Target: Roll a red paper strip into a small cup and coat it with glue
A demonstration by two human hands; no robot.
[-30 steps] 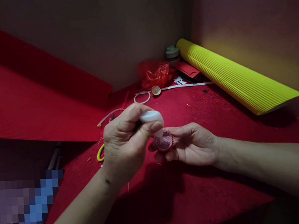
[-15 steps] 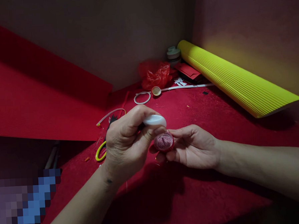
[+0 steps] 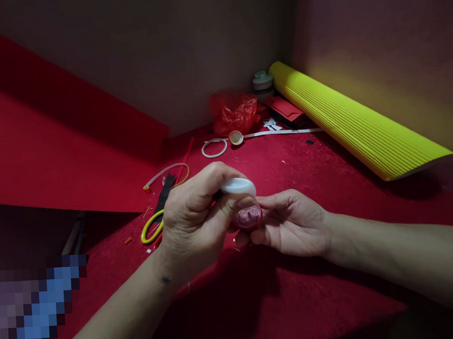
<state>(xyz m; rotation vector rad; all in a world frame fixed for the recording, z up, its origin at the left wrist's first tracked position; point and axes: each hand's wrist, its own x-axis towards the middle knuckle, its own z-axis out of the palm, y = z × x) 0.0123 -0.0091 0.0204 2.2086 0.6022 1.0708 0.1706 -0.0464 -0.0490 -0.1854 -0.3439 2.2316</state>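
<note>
Our left hand [image 3: 194,216] pinches a smooth white bottle [image 3: 238,187], rounded at its upturned end, over a coil [image 3: 248,217]. Small and round, the coil shows fine pinkish-white rings within a dark red rim, and our right hand [image 3: 293,224] pinches its right edge between bent fingers.

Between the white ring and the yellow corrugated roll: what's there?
Head view: a small round cup just right of the white ring, then a white strip running right to the yellow corrugated roll.
</note>
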